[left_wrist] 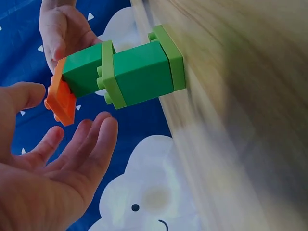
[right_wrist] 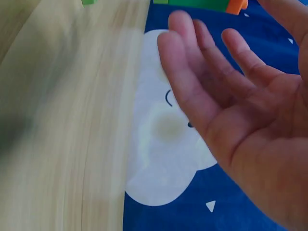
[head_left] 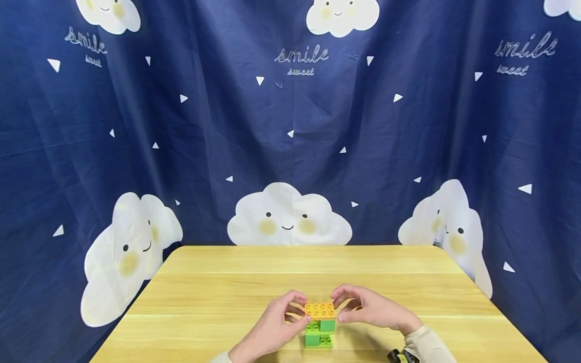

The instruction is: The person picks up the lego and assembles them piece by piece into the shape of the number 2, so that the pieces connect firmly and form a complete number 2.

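Observation:
A small stack of toy building blocks stands upright on the wooden table between my two hands. Its base is a lime plate point(left_wrist: 173, 62), then come a green block point(left_wrist: 142, 72), a second lime plate point(left_wrist: 109, 79) and another green block point(left_wrist: 83, 70). On top sits an orange plate point(head_left: 320, 310) with studs. My left hand point(head_left: 276, 322) is at the stack's left, thumb and loosely bent fingers spread around the orange plate with visible gaps in the left wrist view. To the right, my right hand point(head_left: 369, 310) is held apart from the blocks, fingers relaxed.
The wooden table point(head_left: 204, 292) reaches back to a dark blue curtain point(head_left: 290, 166) printed with clouds and triangles. A black and yellow object point(head_left: 399, 357) is by the right sleeve at the bottom edge of the head view.

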A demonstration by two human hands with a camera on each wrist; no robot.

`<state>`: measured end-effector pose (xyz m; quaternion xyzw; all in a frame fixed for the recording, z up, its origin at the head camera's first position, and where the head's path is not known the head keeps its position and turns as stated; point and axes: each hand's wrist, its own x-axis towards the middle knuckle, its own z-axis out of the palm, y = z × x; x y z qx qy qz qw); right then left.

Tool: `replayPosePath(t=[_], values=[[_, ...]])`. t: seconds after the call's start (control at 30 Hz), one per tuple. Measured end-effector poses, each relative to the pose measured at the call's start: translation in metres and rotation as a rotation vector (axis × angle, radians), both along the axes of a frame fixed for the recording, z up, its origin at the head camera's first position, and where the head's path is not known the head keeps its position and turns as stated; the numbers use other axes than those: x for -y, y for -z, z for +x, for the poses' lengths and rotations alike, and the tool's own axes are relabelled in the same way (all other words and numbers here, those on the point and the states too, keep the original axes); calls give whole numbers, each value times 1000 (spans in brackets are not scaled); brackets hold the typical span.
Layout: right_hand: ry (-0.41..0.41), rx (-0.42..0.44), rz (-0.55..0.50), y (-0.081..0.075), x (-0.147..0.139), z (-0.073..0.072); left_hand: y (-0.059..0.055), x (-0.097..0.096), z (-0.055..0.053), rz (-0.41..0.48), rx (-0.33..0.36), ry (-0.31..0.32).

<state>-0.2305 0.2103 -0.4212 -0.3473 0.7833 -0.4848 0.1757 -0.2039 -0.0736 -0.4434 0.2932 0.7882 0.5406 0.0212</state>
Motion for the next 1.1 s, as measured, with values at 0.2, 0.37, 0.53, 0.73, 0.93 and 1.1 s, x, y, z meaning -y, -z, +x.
replayPosePath(t=[0.2, 0.37, 0.53, 0.73, 0.93, 1.1], values=[[-26, 8, -9, 2, -1, -2, 2, 1, -2, 10, 51, 23], [-55, 29, -25, 7, 2, -2, 3, 2, -2, 12, 60, 14], [-65, 42, -41, 11, 6, -1, 3, 3, -1, 11, 85, 21], [-77, 58, -63, 11, 8, 0, 8, 1, -2, 18, 116, 25], [-74, 59, -45, 10, 9, 0, 12, 1, -5, 11, 84, 16], [-66, 46, -18, 11, 8, 0, 10, 2, -5, -1, 84, 5]])
